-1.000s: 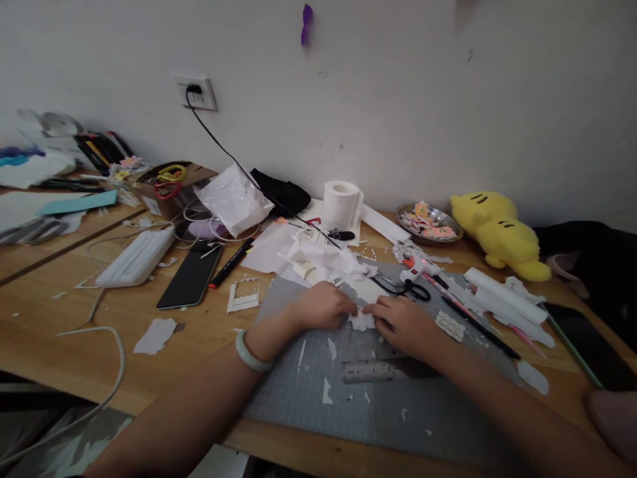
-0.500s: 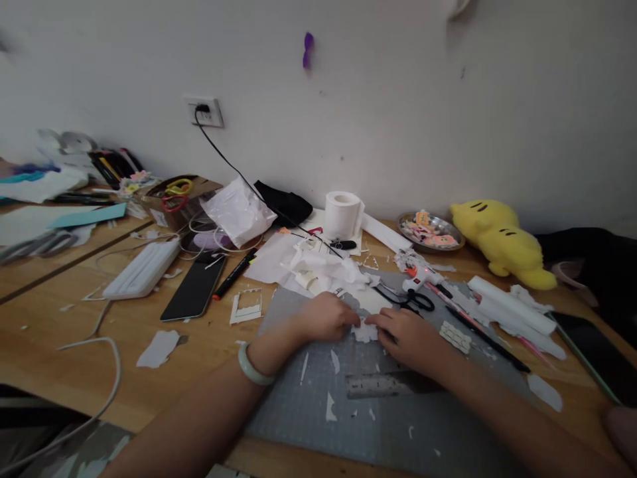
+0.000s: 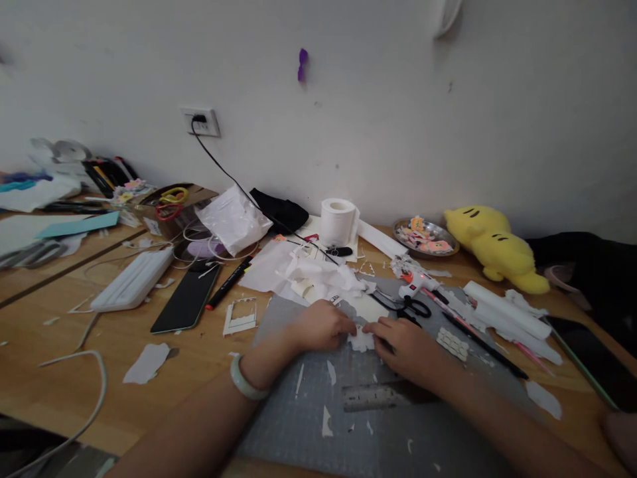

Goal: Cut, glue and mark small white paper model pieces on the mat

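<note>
A small white paper cutout (image 3: 361, 342) with a wavy edge lies on the grey cutting mat (image 3: 293, 438). My left hand (image 3: 323, 325) comes in from its left, fingers curled, with the fingertips gripping its upper left edge. From the other side my right hand (image 3: 403, 344) has thumb and forefinger closed at its right edge. The fingers cover parts of the cutout. A steel ruler (image 3: 369, 397) lies just below, partly under my right forearm. Black-handled scissors (image 3: 417, 306) rest beyond my right hand, and a white textured piece (image 3: 452, 344) is to its right.
Paper scraps (image 3: 326, 422) dot the mat. Behind it stand a tissue roll (image 3: 337, 222), crumpled white paper (image 3: 318, 272) and a metal dish (image 3: 428, 239) of cutouts. A glue gun (image 3: 414, 282) lies right of centre. Phones (image 3: 186, 299) flank the mat; a cable (image 3: 219, 156) crosses the back.
The view has shifted slightly, so things on the table appear a little lower and further left. Both hands stay at the white paper cutout, fingertips moving only slightly.
</note>
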Demonstrator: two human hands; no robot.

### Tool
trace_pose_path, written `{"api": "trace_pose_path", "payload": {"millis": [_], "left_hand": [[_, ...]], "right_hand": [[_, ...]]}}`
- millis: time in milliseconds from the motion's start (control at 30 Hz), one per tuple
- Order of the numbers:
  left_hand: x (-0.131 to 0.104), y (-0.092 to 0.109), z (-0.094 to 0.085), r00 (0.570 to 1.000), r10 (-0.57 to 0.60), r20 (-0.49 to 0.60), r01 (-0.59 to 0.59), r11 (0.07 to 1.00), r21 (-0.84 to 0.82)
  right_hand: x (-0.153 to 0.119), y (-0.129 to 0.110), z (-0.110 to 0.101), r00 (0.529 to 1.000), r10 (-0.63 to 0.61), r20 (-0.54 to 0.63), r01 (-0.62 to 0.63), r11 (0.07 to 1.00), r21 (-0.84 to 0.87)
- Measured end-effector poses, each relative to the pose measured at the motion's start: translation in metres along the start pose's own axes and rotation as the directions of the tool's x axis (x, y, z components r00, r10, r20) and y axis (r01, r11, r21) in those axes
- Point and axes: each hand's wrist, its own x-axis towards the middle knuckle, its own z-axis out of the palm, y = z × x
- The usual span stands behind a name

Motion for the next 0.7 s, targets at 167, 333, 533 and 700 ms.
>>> {"api": "trace_pose_path", "payload": {"millis": [167, 333, 533, 700], "left_hand": [[-0.001, 0.001, -0.004, 1.000, -0.029, -0.001, 0.029, 1.000, 0.010], [0.000, 0.002, -0.002, 0.999, -0.035, 0.011, 0.035, 0.999, 0.018], [0.002, 0.001, 0.001, 0.999, -0.038, 0.015, 0.038, 0.999, 0.017], [0.002, 0.003, 0.001, 0.999, -0.045, 0.008, 0.045, 0.999, 0.017]], "right_hand": [[-0.002, -0.002, 0.001, 1.000, 0.003, -0.017, -0.003, 1.000, 0.003], [-0.004, -0.004, 0.005, 0.999, 0.016, -0.043, -0.015, 1.000, 0.013], [-0.006, -0.001, 0.014, 0.996, 0.012, -0.086, -0.014, 1.000, -0.022], [-0.007, -0.001, 0.018, 0.992, -0.005, -0.129, 0.001, 0.999, -0.035]]}}
